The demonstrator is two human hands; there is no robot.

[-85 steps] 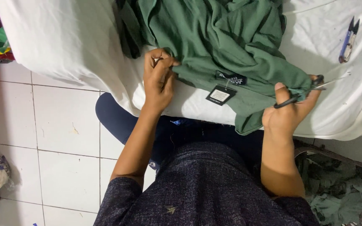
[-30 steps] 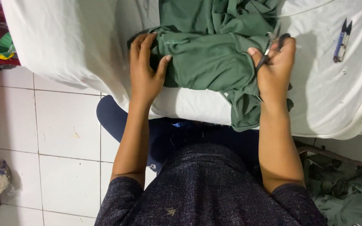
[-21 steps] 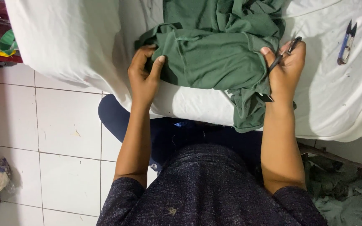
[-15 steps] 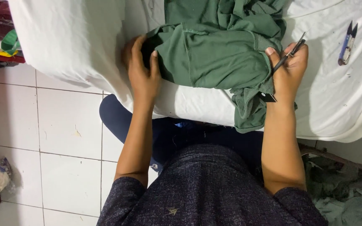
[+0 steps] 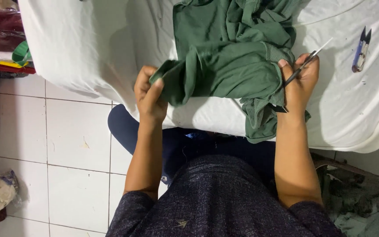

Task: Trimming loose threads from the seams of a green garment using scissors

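Both hands are clamping the crumpled green cotton garment (image 5: 229, 70) lying left-to-right on the white-sheeted desk (image 5: 88, 39): left hand (image 5: 151, 94) pinching its left edge, right hand (image 5: 299, 83) gripping its right edge plus thin metal scissors (image 5: 305, 66) pointing far-right.

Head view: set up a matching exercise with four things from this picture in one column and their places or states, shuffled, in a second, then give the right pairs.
Things:
1. green garment
2. blue thread snips
3. left hand
4. right hand

Places or states:
A. lying alone on the white cloth, at the far right
B. pinching a folded edge of the fabric
C. holding a thin pair of snips against the fabric
D. bunched up on the white cloth, held from both sides

Pairs: 1-D, 2-A, 3-B, 4-C
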